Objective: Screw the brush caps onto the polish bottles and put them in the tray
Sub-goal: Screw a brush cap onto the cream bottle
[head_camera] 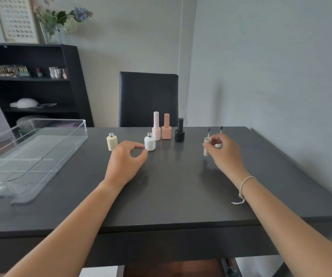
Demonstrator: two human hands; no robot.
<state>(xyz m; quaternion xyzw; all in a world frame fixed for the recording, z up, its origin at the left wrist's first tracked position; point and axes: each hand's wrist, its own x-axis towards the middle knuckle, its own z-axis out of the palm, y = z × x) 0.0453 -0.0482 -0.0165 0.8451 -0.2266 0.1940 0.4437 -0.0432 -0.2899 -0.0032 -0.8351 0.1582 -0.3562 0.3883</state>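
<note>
Two uncapped bottles stand on the dark table: a cream bottle point(112, 143) and a white bottle point(149, 142). My left hand point(125, 160) rests between them, fingers curled, its fingertips touching the white bottle's base. My right hand point(224, 151) pinches a cream brush cap point(206, 147), which stands with its brush pointing up. A white brush cap point(219, 136) stands just behind those fingers, mostly hidden. Three capped bottles stand further back: pale pink point(156, 127), peach point(166, 128) and black point(179, 131). The clear tray point(65, 142) lies at the left.
A black chair point(148, 98) stands behind the table's far edge. A black shelf unit point(31, 84) with bottles is at the back left. The tray overhangs the table's left part. The wall runs close along the table's right edge.
</note>
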